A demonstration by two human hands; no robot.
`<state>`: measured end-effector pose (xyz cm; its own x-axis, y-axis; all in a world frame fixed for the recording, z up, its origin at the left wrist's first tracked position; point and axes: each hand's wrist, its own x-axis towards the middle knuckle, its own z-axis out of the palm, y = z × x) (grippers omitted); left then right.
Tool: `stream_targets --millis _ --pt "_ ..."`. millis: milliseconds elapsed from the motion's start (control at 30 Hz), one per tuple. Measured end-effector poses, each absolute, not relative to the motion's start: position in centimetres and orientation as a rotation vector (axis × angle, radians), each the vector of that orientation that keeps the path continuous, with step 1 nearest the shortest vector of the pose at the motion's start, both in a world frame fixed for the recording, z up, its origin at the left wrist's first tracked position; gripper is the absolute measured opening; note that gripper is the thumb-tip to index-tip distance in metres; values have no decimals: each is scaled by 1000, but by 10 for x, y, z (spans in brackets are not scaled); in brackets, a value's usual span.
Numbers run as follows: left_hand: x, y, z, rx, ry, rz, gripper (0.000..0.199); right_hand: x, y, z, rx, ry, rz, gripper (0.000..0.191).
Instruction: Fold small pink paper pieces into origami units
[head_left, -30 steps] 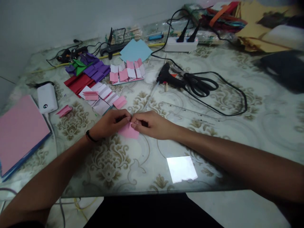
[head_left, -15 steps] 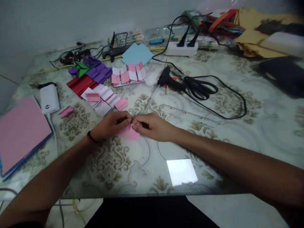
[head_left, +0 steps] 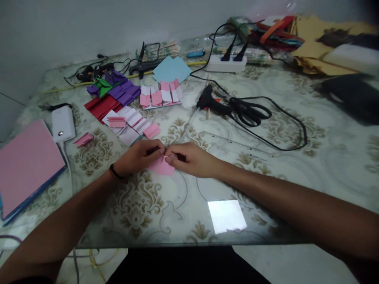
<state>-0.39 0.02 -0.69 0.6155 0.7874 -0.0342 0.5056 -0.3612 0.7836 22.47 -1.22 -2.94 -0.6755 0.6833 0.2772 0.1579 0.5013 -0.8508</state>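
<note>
A small pink paper [head_left: 164, 167] is pinched along its top edge by both hands, close together above the patterned table. My left hand [head_left: 139, 157] grips its left side between thumb and fingers, and my right hand [head_left: 191, 159] grips it just beside. The fingertips partly hide the paper's upper edge. Folded white and pink pieces [head_left: 130, 123] lie just beyond my left hand, with a loose pink folded piece [head_left: 84, 139] to their left. Further back sits another pink and white folded group [head_left: 161, 94].
A black glue gun [head_left: 214, 103] and scissors [head_left: 251, 112] lie right of centre, with a cable looping round them. A power strip [head_left: 226, 64] stands behind. Pink sheets [head_left: 28, 165] and a white power bank [head_left: 63, 123] are at left. A clear ruler [head_left: 237, 144] lies beyond my right hand.
The camera view has shifted slightly, so the objects on the table appear a little lower. Both hands keep the same pinch on the pink paper.
</note>
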Motion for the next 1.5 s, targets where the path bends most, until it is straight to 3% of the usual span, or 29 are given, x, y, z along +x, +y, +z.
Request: stream_targets --millis 1500 --pt "-3 -1 -4 2035 1017 471 27 225 -12 -31 -710 -2145 1146 23"
